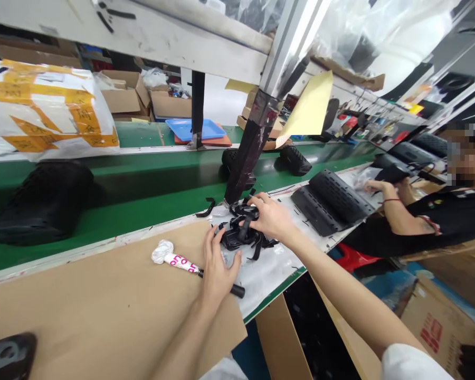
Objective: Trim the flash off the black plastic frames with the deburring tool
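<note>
A pile of small black plastic pieces (234, 238) lies on the white-covered bench edge by the post. My right hand (272, 217) is over the pile's right side, with thumb and fingers closed on a black plastic piece (245, 224). At the pile's left side, my left hand (218, 266) has its fingers spread, the fingertips close to the pieces; whether they touch is unclear. Beneath my left hand runs a black-handled tool (237, 291), its other end wrapped in white plastic with pink print. It rests on a brown cardboard sheet (103, 301).
Black perforated covers (332, 203) lie to the right. A green conveyor belt (142, 182) carries more black housings (43, 198). A dark post (247, 142) rises behind the pile. At right sits a co-worker (431, 211). A cardboard box (281, 338) stands below the bench edge.
</note>
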Available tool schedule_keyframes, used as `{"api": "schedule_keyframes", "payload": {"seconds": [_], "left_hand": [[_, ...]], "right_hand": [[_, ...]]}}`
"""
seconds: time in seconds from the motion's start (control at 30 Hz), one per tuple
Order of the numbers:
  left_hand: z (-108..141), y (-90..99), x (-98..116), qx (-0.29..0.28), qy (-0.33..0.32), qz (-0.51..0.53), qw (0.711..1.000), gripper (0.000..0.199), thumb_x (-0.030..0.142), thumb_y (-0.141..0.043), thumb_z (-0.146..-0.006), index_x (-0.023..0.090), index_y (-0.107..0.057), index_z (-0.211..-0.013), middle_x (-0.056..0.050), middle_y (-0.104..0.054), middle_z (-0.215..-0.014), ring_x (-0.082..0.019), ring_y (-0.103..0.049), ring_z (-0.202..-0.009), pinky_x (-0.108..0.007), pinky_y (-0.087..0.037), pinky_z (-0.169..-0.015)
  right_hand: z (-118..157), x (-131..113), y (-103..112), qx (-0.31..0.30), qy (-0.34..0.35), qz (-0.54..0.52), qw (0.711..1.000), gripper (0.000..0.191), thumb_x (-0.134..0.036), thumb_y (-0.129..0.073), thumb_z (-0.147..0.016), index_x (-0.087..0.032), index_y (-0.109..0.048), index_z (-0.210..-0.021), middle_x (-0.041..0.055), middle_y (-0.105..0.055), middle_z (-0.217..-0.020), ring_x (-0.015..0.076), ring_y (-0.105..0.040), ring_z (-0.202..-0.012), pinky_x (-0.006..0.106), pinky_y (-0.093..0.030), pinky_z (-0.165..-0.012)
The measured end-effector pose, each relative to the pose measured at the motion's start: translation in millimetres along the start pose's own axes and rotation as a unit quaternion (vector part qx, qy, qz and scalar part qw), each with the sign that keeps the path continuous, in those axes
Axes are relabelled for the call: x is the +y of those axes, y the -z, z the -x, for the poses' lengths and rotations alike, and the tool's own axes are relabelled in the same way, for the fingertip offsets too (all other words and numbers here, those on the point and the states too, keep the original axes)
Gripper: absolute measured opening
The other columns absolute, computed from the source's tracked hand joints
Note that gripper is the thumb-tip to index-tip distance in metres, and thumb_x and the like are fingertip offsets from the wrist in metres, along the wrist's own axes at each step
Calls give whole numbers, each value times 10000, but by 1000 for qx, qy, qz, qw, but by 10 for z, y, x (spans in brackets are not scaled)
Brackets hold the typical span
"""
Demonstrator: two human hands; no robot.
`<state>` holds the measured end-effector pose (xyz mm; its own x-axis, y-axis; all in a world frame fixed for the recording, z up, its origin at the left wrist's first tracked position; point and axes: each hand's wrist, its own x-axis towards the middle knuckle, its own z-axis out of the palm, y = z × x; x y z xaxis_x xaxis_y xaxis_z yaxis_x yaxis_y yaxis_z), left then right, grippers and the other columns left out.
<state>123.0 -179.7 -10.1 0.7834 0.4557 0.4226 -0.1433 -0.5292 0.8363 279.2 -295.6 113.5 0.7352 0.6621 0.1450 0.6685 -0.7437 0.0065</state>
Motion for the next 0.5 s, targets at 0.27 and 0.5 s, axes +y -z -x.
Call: {"api": "schedule_keyframes", "payload": {"seconds": [0.27, 0.5], "left_hand": [[-23, 21, -34, 16, 8, 21, 1000, 545, 300, -612, -987, 243, -421, -1494, -169, -437, -1555, -320, -414, -1493, -568, -370, -1236], [-62, 87, -53, -3, 5, 24, 1000, 505, 344, -624, -991, 235, -473, -1461, -157, -500, -1506, -298, -451, -1463, -519, -370, -1247]], "right_hand": [[-203, -9, 143, 20, 91, -209, 974, 237, -280, -773, -920, -194, -710, -1132, 39, -693, -1134, 144, -669, -800, 275, -520, -785], [1206, 697, 374, 2, -109, -533, 839, 323, -479, -794, -885, -194, -777, -1036, 66, -738, -928, 189, -657, -763, 308, -534, -710]]}}
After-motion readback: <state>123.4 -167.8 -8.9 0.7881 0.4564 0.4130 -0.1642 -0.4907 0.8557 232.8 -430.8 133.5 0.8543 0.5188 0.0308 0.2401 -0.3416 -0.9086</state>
